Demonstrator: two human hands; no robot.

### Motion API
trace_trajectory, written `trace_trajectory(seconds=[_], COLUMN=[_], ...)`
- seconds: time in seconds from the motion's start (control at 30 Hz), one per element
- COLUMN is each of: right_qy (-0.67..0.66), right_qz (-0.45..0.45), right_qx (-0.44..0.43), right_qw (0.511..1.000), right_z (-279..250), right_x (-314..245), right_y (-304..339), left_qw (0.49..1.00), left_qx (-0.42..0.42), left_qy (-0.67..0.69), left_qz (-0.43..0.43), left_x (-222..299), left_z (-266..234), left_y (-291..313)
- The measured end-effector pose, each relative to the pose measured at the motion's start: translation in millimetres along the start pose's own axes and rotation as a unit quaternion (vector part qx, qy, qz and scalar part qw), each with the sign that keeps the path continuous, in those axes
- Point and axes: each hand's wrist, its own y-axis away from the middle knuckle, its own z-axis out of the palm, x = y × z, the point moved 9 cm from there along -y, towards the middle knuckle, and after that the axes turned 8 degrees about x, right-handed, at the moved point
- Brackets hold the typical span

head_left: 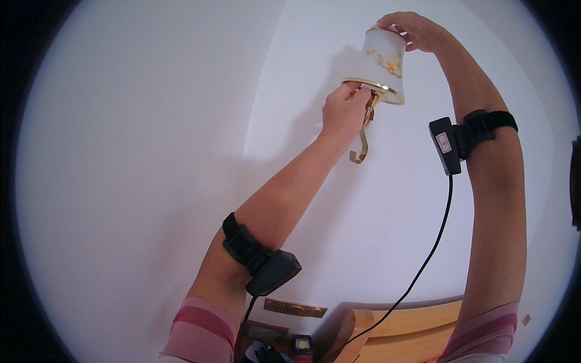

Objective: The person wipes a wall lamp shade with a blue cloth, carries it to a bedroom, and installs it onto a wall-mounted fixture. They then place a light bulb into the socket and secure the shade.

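Note:
A wall lamp with a white lampshade [382, 57], painted with orange flowers and trimmed in gold, is raised high in front of me. My right hand [414, 30] grips the shade's upper end, its fingers curled over the top rim. At the lower gold rim, my left hand [345, 112] is closed on the underside of the lamp beside the brass stem; its fingertips go up under the shade and are partly hidden. Below that hand a curved brass arm [363, 142] hangs down with a hooked end. Whether the lamp is fixed to the wall behind cannot be made out.
White walls meet in a corner [254, 103] left of the lamp. Black strapped devices [275, 272] sit on both forearms, and a dark cable [437, 242] trails from the right one. Low down are a socket panel [295, 307], a wooden headboard [411, 330] and a small dark box [302, 345].

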Motion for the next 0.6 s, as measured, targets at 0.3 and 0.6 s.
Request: trace_trajectory(seconds=[0.3, 0.6], right_qy=[-0.027, -0.115], right_qz=[0.058, 0.092], right_qx=[-0.056, -0.075], right_qw=[0.996, 0.986], right_z=[10.6, 14.7], right_x=[18.9, 35.4], right_y=[-7.7, -7.2], left_qw=[0.987, 0.992], left_qx=[-0.027, -0.026], left_qy=[-0.16, -0.121], left_qz=[0.021, 0.024], left_x=[-4.8, -10.3], left_z=[13.1, 27.1], left_y=[-7.0, -13.6])
